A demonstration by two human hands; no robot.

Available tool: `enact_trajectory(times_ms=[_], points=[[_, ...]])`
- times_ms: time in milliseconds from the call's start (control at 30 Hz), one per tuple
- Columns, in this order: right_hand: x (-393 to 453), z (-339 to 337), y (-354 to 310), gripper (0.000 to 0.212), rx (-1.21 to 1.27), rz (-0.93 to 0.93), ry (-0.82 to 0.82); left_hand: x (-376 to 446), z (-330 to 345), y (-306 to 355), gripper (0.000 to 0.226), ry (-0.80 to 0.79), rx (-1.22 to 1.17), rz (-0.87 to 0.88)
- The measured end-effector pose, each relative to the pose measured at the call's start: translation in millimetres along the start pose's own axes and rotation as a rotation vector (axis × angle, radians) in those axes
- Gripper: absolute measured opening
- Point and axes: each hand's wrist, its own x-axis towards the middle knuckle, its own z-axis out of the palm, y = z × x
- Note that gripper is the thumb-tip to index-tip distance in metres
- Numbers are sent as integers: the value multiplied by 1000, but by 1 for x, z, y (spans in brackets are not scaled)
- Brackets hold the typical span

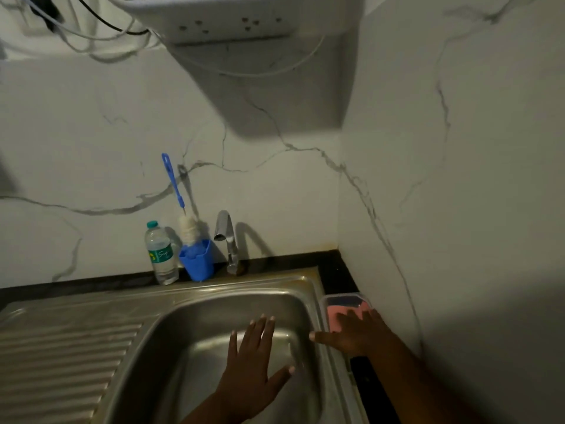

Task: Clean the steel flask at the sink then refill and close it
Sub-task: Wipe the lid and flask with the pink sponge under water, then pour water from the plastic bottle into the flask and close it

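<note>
Reaching over the steel sink (214, 304), the left hand (253, 359) hovers flat above the basin with fingers straight and spread, holding nothing. The right hand (356, 332) lies to the right of the basin, its straight fingers resting on a pink sponge (334, 319) inside a clear plastic container (342, 298) that sits on the dark counter (339, 273) against the right wall; the thumb points out over the sink's rim, and nothing is gripped. Behind the basin stands a curved tap (226, 237), its spout turned toward the left. Just left of it a blue cup (197, 264) holds a bottle brush (179, 203) with a blue handle and white head, leaning on the marble wall. Touching the cup's left side stands a clear plastic water bottle (160, 255) with a green label. The steel flask cannot be seen from the head view.
</note>
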Motion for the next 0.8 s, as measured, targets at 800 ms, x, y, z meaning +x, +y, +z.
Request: enact_trajectory(times_ms=[800], points=[[-36, -26, -96, 109, -111, -205, 177, -53, -90, -70, 99, 49, -31, -244]])
